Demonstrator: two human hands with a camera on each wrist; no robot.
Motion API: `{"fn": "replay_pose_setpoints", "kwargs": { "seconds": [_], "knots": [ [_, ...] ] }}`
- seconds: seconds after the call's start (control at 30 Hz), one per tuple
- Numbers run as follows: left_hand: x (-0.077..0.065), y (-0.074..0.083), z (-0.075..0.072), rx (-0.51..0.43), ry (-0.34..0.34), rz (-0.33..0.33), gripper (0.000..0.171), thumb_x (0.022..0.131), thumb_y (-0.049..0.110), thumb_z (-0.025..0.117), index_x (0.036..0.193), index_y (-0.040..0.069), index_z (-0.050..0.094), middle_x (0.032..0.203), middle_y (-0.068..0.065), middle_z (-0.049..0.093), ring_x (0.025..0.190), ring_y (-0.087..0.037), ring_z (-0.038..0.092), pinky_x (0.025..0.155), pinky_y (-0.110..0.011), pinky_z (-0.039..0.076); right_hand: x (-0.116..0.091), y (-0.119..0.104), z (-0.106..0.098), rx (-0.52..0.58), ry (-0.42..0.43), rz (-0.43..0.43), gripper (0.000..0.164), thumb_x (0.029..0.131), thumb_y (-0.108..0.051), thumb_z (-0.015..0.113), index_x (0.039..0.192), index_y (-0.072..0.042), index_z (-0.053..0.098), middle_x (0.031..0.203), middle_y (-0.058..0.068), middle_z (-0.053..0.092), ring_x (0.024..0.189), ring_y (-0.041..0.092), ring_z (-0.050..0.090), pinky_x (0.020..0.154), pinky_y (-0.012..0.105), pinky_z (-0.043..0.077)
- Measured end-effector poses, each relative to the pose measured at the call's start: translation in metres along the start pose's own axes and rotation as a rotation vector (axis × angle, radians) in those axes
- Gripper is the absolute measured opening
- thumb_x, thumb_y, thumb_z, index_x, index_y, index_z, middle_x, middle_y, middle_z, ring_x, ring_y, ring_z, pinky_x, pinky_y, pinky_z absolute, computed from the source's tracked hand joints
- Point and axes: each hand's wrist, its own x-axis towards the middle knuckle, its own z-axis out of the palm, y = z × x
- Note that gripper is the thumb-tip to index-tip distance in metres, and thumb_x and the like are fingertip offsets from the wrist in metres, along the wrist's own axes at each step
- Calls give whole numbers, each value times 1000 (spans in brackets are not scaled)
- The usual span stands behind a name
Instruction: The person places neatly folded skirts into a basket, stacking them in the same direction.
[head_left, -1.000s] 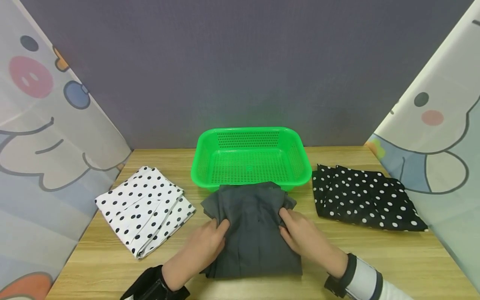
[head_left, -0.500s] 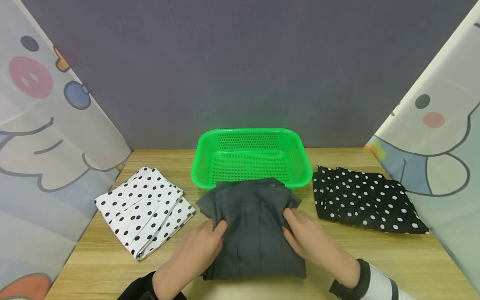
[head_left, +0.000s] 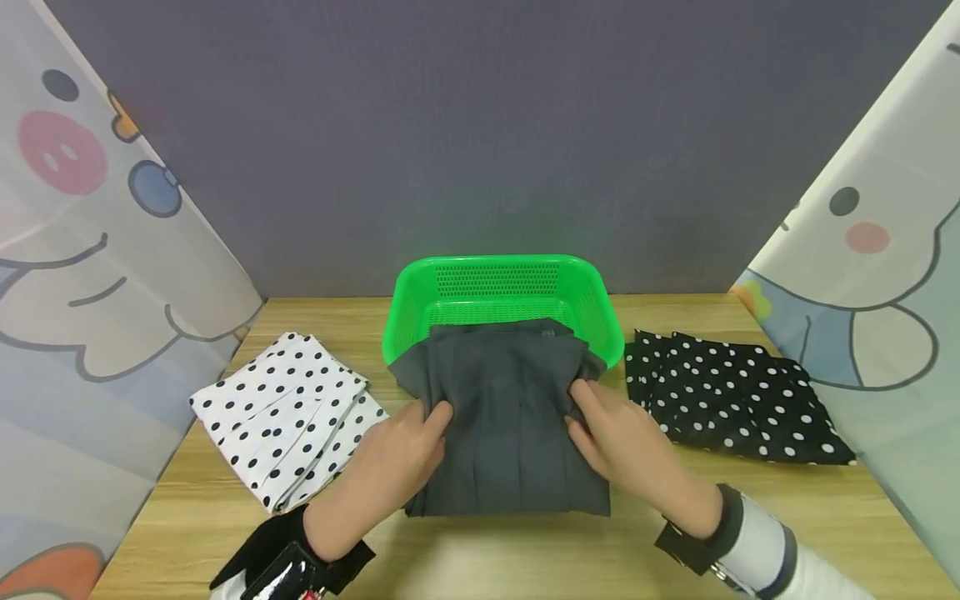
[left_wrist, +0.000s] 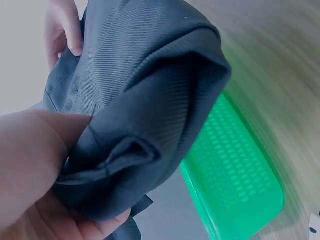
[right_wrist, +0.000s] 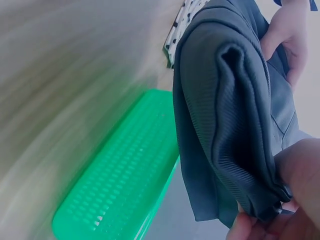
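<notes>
Between my two hands is a folded dark grey garment (head_left: 517,425), its exact kind not clear. My left hand (head_left: 405,450) grips its left edge, the thumb on top; the left wrist view shows thumb and fingers (left_wrist: 55,220) pinching the folded layers. On the opposite edge my right hand (head_left: 618,433) pinches the cloth the same way, as the right wrist view of the layered fold (right_wrist: 240,125) shows. The garment's far end overlaps the front rim of a green perforated basket (head_left: 495,267), hiding part of its floor.
On the left of the wooden table (head_left: 510,558) lies a folded white cloth with black dots (head_left: 288,417). A folded black cloth with white dots (head_left: 735,400) lies to the right. Behind the basket rises a grey wall (head_left: 495,142), with cartoon-printed panels on both sides.
Both hands have lifted the grey garment and carried it forward, so its far end now covers more of the basket. The basket and dotted cloths have stayed in place.
</notes>
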Motion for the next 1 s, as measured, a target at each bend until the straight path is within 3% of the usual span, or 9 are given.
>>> {"fn": "replay_pose_setpoints", "kwargs": {
  "seconds": [0.4,0.7,1.0],
  "knots": [
    [35,-25,19,-81,-77,-6,29,75,7,67,96,5,46,65,-2,42,49,-13,42,40,-21,29,28,27,14,-5,-16,42,24,81,-7,63,95,-2,45,66,0,40,55,13,38,46,23,32],
    [54,-36,23,-87,-126,-23,30,77,7,66,101,4,48,67,-6,46,49,-18,47,40,-26,35,46,40,15,5,-63,74,22,85,-10,60,97,-3,43,65,1,41,54,14,41,46,24,33],
    [78,-54,24,-43,-101,0,34,78,8,66,107,1,49,68,-10,48,51,-20,49,42,-28,39,74,54,12,23,-123,113,23,89,-11,56,103,-1,42,67,3,44,54,16,43,45,25,34]
  ]
}}
